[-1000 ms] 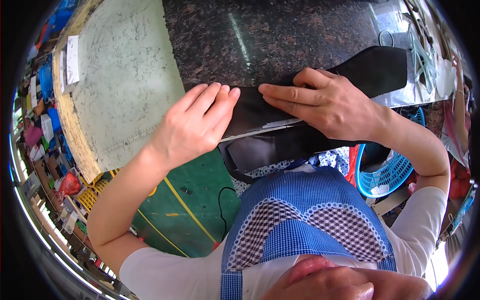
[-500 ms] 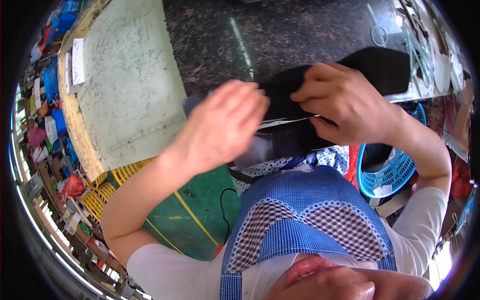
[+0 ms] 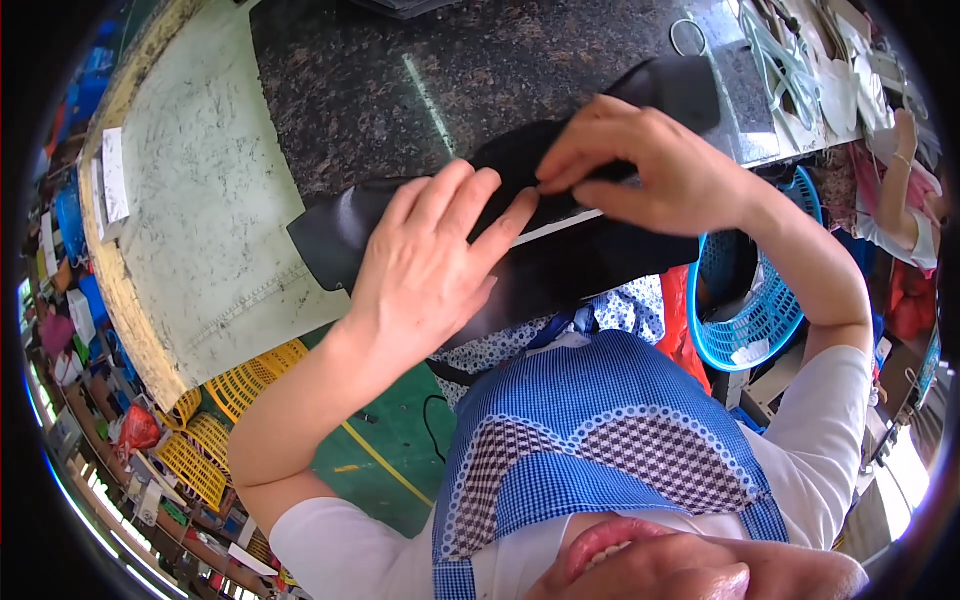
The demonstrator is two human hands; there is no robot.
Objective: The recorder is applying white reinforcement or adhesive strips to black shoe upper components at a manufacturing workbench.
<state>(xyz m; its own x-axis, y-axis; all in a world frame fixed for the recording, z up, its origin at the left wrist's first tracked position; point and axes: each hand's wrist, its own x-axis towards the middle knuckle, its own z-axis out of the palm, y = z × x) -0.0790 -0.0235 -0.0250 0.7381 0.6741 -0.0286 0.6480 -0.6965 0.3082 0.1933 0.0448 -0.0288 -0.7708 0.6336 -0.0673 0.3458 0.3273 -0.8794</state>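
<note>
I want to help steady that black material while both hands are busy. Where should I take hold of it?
Probably by the broad right end of the black material, coming from the right: it extends past the right hand over the dark tabletop, uncovered. The middle looks worse, since the left hand and right hand crowd it.

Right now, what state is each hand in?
Left hand: open, laid over the black material.
Right hand: curled over the black material; grip cannot be told.
</note>
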